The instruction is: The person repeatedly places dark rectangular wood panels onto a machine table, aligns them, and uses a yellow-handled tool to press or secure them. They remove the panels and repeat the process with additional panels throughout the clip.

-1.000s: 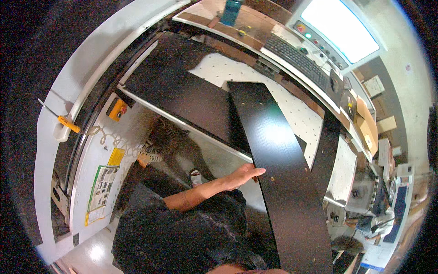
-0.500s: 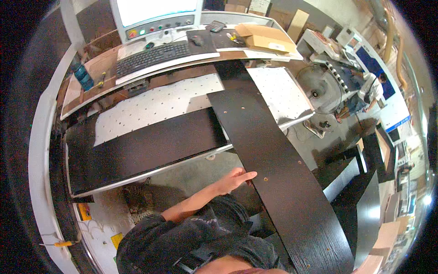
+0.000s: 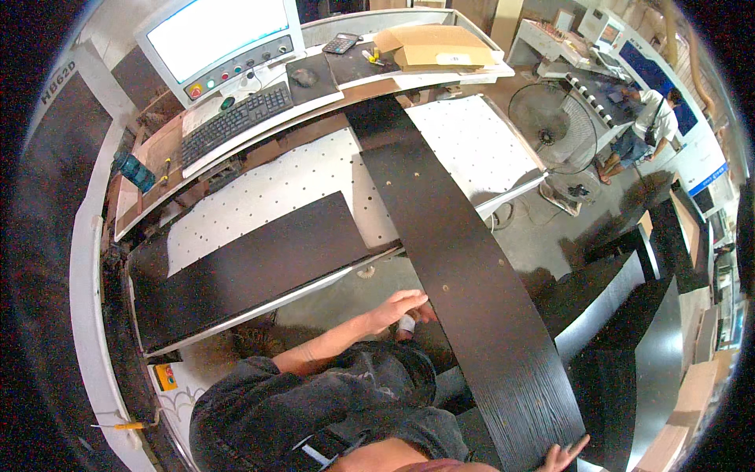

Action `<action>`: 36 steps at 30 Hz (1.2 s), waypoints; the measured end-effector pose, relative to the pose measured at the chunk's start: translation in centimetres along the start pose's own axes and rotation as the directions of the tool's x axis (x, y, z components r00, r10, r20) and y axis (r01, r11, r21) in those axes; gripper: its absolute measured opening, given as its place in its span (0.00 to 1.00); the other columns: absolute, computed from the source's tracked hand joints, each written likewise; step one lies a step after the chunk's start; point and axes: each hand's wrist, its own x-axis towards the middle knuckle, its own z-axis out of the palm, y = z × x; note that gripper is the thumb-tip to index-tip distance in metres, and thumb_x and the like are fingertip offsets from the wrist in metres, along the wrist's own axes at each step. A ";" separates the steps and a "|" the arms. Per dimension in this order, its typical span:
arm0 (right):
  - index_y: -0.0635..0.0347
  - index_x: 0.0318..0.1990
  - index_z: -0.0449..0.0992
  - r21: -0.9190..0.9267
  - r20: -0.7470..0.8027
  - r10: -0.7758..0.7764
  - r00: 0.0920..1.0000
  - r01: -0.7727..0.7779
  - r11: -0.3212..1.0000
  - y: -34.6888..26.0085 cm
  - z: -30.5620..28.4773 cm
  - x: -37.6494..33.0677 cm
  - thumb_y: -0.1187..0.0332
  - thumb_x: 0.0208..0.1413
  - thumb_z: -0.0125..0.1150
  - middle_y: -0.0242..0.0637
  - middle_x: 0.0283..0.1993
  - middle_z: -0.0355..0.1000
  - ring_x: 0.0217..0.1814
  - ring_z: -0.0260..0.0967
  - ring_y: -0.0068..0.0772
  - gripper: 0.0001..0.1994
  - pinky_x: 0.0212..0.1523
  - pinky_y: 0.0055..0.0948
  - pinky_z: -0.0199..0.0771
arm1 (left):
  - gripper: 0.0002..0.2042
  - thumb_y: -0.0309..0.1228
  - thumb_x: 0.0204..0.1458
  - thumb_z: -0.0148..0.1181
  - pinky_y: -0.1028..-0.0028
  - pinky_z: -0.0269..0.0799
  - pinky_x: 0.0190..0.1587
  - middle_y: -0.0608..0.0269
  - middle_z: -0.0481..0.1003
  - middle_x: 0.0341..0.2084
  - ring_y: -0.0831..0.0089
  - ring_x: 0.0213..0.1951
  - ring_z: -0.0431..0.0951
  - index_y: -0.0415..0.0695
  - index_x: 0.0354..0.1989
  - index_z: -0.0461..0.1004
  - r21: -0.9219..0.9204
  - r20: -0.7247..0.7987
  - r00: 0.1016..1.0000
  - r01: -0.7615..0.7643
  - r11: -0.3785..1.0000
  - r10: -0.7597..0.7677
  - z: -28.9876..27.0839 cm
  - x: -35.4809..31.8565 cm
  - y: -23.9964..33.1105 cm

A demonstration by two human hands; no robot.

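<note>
A long black board with wood-grain texture and several small drilled holes runs from the perforated white table down toward me. My left hand grips its left edge about midway, with some fingers hidden at the edge. At the near right corner, my right hand holds the board, a finger stretched along the edge; most of that hand is cut off by the picture's rim. Another black panel lies flat on the table's left part. A dark strip shows beyond the board's far end.
Behind the table stand a monitor, a keyboard, a mouse, a calculator and an open cardboard box. A blue bottle is at left. Rightward are a floor fan, a person and stacked black panels.
The board has shifted slightly left in view as the view turned. My right hand has come into sight at its near corner. My left hand's thumb has moved off the top face to the edge.
</note>
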 end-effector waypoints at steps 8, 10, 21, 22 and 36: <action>0.59 0.79 0.45 -0.027 0.223 0.236 0.946 -0.236 0.971 11.2 11.1 4.8 0.82 0.49 0.66 0.47 0.84 0.35 0.85 0.31 0.44 0.50 0.79 0.45 0.28 | 0.30 0.47 0.61 0.65 0.66 0.71 0.61 0.54 0.76 0.56 0.66 0.58 0.75 0.38 0.63 0.68 0.656 0.330 0.821 0.155 0.738 -0.466 -2.7 -5.8 -4.0; 0.63 0.78 0.44 0.046 0.208 0.320 0.924 -0.336 0.941 12.2 15.0 5.0 0.86 0.47 0.65 0.48 0.83 0.36 0.84 0.33 0.45 0.50 0.79 0.44 0.30 | 0.33 0.47 0.61 0.66 0.64 0.70 0.63 0.51 0.73 0.60 0.63 0.61 0.73 0.38 0.66 0.65 0.705 0.283 0.827 0.165 0.690 -0.486 -2.1 -6.4 -3.2; 0.74 0.60 0.70 0.269 0.274 0.224 0.935 -0.298 0.916 17.9 31.0 5.4 0.85 0.54 0.61 0.44 0.58 0.74 0.56 0.70 0.40 0.23 0.65 0.36 0.61 | 0.40 0.30 0.56 0.71 0.62 0.61 0.70 0.51 0.65 0.67 0.63 0.69 0.64 0.44 0.74 0.55 0.476 0.497 0.825 -0.001 0.879 -0.268 1.6 -8.8 -0.6; 0.74 0.59 0.71 0.334 0.266 0.197 0.944 -0.282 0.899 17.8 32.0 5.3 0.85 0.56 0.60 0.43 0.56 0.74 0.54 0.70 0.39 0.21 0.62 0.36 0.63 | 0.40 0.30 0.55 0.71 0.62 0.61 0.70 0.51 0.65 0.68 0.63 0.69 0.64 0.44 0.74 0.55 0.483 0.483 0.834 0.001 0.876 -0.267 1.4 -8.9 -1.2; 0.74 0.61 0.68 0.307 0.173 0.153 0.973 -0.200 0.931 18.9 38.8 6.0 0.86 0.57 0.54 0.47 0.60 0.72 0.55 0.71 0.40 0.22 0.63 0.39 0.67 | 0.37 0.45 0.60 0.67 0.62 0.58 0.72 0.52 0.63 0.70 0.60 0.71 0.62 0.40 0.72 0.59 0.636 0.198 0.969 -0.014 0.771 -0.145 0.9 -12.9 -2.9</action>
